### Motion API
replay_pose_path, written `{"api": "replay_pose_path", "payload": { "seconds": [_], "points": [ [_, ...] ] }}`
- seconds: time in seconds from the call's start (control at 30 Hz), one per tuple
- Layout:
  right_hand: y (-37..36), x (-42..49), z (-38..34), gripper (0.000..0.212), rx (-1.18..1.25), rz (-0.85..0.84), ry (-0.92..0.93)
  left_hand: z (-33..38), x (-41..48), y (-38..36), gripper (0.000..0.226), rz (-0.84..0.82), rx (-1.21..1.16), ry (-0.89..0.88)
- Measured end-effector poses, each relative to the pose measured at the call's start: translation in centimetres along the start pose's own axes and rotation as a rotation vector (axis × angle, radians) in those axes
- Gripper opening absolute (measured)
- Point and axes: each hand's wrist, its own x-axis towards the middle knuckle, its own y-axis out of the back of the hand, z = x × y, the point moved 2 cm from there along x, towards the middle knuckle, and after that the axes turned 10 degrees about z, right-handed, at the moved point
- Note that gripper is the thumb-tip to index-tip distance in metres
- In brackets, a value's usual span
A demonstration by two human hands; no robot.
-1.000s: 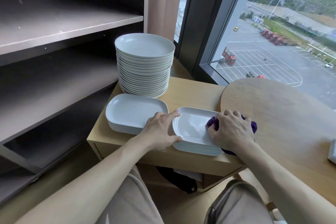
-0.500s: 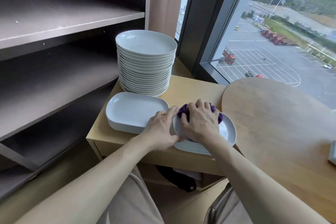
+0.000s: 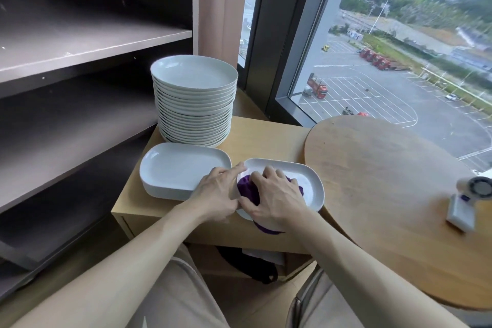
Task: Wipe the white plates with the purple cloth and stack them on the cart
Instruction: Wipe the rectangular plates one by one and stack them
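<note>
Where the frame began at the upper left, grey shelves ran in tiers toward a pinkish curtain. Just right of the shelves stood a low, pale wooden cart, its top taking up the middle of the frame. At the cart's back left corner rose a tall stack of round plates, white and evenly piled. In front of that stack lay an oblong plate, flat on the cart top.

The left hand reached in from the lower left and held the left rim of a second plate, index finger laid along the edge and the other fingers curled beneath. This second plate sat near the cart's front edge, just beside the oblong plate. On it lay the purple cloth, bunched and hanging a little over the near rim. The right hand clutched the cloth, fingers bent over it and pressing it to the plate.

Under the cart top, something dark showed in the shadow. To the right, a round wooden table met the cart, with a small white device near its right side. Behind it, a large window filled the upper right.
</note>
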Motion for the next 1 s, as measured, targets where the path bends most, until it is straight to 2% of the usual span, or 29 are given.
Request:
{"api": "replay_pose_path", "payload": {
  "seconds": [0.07, 0.17, 0.27, 0.37, 0.43, 0.63, 0.77, 0.9, 1.0],
  "points": [
    [0.3, -1.1, 1.0, 0.052, 0.025, 0.011, 0.002, 0.0, 0.1, 0.0, 0.084, 0.004, 0.020, -0.036],
    [1.0, -2.2, 3.4, 0.049, 0.072, 0.015, -0.040, -0.2, 0.2, -0.1, 0.086, 0.015, 0.009, -0.059],
    [1.8, -2.2, 6.5, 0.045, 0.127, 0.037, -0.164, -0.3, 0.3, -0.2, 0.086, 0.014, 0.019, -0.073],
    [2.0, -1.4, 8.5, 0.045, 0.260, 0.136, -0.290, -0.2, 0.3, -0.2, 0.086, 0.029, 0.006, -0.083],
    [1.6, -0.5, 8.4, 0.045, 0.311, 0.183, -0.347, -0.1, 0.3, -0.2, 0.086, 0.036, -0.010, -0.076],
    [-0.4, 2.4, 5.6, 0.041, 0.219, 0.198, -0.398, -0.2, 0.4, -0.3, 0.089, 0.042, -0.020, -0.059],
    [-1.4, 3.4, 2.6, 0.045, 0.160, 0.203, -0.315, -0.3, 0.3, -0.4, 0.094, 0.046, -0.060, -0.015],
    [-1.6, 3.3, 0.5, 0.055, 0.185, 0.080, -0.197, -0.4, 0.3, -0.2, 0.101, 0.035, -0.095, 0.013],
    [-1.0, 2.4, 0.8, 0.072, 0.158, -0.027, -0.126, -0.5, 0.4, -0.1, 0.099, 0.032, -0.076, 0.007]
  ]
}}
